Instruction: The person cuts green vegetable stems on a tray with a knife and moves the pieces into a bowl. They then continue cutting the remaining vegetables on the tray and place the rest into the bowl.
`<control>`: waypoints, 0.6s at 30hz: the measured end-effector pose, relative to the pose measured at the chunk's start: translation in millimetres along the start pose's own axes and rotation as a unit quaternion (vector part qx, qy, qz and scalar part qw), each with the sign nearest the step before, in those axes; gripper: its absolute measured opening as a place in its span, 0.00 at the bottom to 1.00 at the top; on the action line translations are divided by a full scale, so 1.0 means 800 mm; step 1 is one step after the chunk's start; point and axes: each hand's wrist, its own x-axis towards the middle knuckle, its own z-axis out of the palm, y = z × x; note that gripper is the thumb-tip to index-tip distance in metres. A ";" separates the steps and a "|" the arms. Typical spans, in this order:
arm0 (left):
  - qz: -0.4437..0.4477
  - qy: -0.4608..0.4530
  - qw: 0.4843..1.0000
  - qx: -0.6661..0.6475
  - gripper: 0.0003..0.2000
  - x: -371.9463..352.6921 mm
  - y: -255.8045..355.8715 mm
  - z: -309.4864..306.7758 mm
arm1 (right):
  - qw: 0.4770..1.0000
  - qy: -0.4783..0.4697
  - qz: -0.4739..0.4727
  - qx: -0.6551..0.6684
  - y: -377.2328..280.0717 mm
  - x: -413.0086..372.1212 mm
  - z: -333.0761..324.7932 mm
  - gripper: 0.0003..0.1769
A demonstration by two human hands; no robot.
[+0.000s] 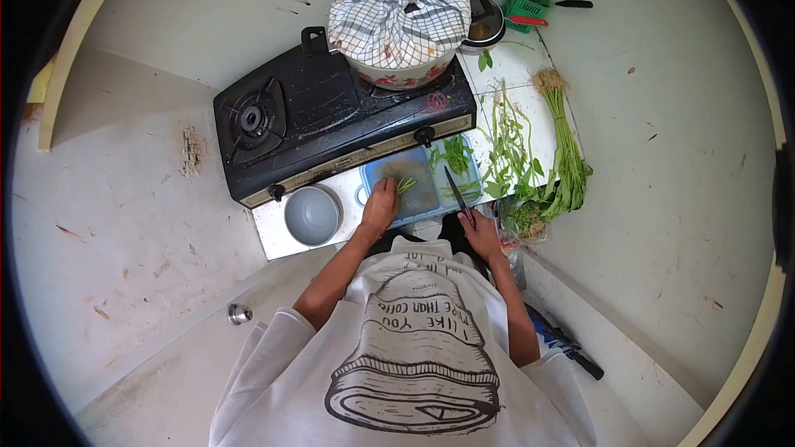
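Note:
My left hand [382, 204] is closed on a few short green stems [406, 185] above the left part of a blue cutting board [401, 167]. In my right hand [482, 237] is a knife [459, 195], held by its handle with the blade pointing up and left over the board's right part. Cut green leaves [454, 151] lie at the back right of the board, and cut stem pieces [464, 189] lie nearer the front right. A grey bowl [313, 215] stands left of the board.
Behind the board is a black gas stove [331, 124] with a cloth-covered pot [402, 74]. Loose greens [512, 141] and a tied bundle [565, 141] lie at right. A lidded pot [486, 23] and a green utensil basket [526, 7] stand at the back right.

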 end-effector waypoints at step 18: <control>-0.094 0.047 0.975 -0.197 0.27 0.004 -0.006 -0.036 | 1.000 0.013 -0.002 0.016 -0.001 0.009 0.000 0.22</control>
